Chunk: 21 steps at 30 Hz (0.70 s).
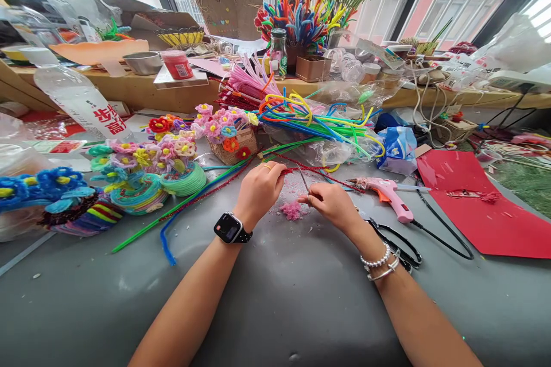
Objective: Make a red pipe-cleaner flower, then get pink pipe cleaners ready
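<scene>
- Tinsel stem (293, 169), red: at the left hand (260, 192), running past the grip toward the right hand (333, 204).
- Left grip: thumb and finger together, clamped on it.
- Right grip: closed round slim metal tool (303, 178).
- Pink fluff (291, 211): just beside right fingertips.
- Judged: light, bendable, springy; pinch near working end.

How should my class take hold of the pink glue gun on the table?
Probably by its handle, coming from the wearer's near right side: the handle slants that way, while the nozzle points left, toward the right hand, and may be hot.
</scene>
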Available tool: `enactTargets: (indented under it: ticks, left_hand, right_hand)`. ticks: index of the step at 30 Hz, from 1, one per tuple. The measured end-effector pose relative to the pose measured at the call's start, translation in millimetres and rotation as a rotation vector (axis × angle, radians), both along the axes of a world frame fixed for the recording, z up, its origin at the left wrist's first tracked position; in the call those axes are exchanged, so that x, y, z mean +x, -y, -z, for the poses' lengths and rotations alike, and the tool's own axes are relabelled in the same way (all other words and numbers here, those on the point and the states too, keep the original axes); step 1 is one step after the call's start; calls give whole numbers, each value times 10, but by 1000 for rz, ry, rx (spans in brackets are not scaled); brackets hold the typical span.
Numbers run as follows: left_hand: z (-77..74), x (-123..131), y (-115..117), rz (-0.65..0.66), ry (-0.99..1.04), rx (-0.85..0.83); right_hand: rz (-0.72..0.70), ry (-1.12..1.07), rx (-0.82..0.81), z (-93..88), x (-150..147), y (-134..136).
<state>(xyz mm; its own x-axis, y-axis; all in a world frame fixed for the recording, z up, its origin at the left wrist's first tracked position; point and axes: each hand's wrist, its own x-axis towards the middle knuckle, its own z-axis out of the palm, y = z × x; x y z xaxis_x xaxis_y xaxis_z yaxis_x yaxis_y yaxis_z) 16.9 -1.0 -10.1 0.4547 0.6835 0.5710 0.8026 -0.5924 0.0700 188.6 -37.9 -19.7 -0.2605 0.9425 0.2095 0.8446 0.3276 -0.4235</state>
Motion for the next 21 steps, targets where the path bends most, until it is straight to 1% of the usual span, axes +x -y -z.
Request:
enactTargets:
  ticks: [21]
  left_hand:
    - [-6, 0, 5, 4, -35, 6]
  right_hand:
    - [4, 4, -26, -23, -15, 9]
